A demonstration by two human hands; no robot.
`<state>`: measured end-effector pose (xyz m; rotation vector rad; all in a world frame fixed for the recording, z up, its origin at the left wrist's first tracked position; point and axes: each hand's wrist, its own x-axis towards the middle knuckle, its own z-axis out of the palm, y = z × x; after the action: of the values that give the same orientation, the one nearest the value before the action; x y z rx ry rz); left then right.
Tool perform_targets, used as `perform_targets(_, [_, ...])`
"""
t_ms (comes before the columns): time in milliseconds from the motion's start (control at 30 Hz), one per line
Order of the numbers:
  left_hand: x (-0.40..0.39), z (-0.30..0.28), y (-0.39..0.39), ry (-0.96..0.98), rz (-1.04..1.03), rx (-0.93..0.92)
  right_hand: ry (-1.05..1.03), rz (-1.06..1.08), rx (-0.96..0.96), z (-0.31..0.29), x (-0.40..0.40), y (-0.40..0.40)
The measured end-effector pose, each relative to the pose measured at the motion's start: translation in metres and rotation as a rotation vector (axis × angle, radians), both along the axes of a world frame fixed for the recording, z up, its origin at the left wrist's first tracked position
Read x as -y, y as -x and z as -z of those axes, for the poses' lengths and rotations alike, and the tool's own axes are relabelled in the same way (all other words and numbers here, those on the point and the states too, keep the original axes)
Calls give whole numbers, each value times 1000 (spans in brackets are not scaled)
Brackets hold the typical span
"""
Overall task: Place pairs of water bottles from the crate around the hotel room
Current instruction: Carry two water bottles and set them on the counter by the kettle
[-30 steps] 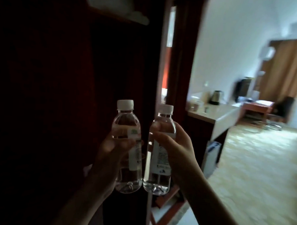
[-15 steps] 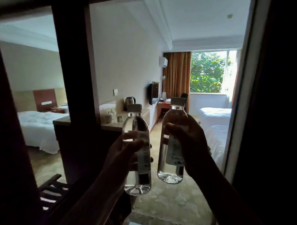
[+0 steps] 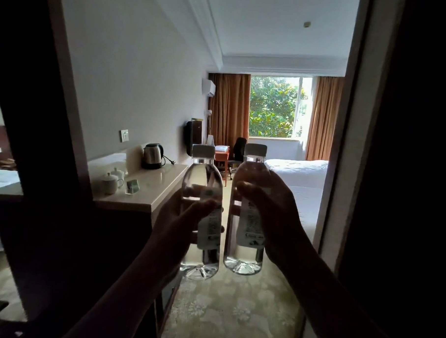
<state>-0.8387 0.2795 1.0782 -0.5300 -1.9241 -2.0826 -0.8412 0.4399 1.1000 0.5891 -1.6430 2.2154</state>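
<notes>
Standing at a dark doorway, looking into a hotel room. Far left: edge of a bed, dim and partly cut off by the door frame. Next, a pale tabletop along the left wall. On it, from near to far: two lidded white cups, a small green packet just beside them, and a steel kettle at the far end under a wall socket.

Centre: left hand, grip curled round the left bottle, thumb across its label. Bottle upright, white cap on, clear water inside, held in the air above the carpet. Just to its right, nearly touching, the right bottle, also upright and capped, a little higher. Right hand grasps it from the right side, thumb over the label top.

Behind the bottles: wall TV, wooden desk with a black chair, brown curtains either side of a window with green foliage outside. Right of that, a bed in white linen. Far right: dark door edge.
</notes>
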Motion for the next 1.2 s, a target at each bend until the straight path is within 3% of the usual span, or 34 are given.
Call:
perform_targets(267, [49, -6, 169, -73, 68, 33, -67, 74, 5, -5, 54, 161])
perform_targets(567, [49, -7, 328, -64, 119, 83, -77, 175, 42, -4, 52, 314])
perform_targets(867, [3, 3, 484, -25, 57, 70, -77, 97, -13, 5, 11, 483])
perform_targets(1200, [-13, -23, 673, 1, -126, 23, -62, -95, -10, -18, -2, 702])
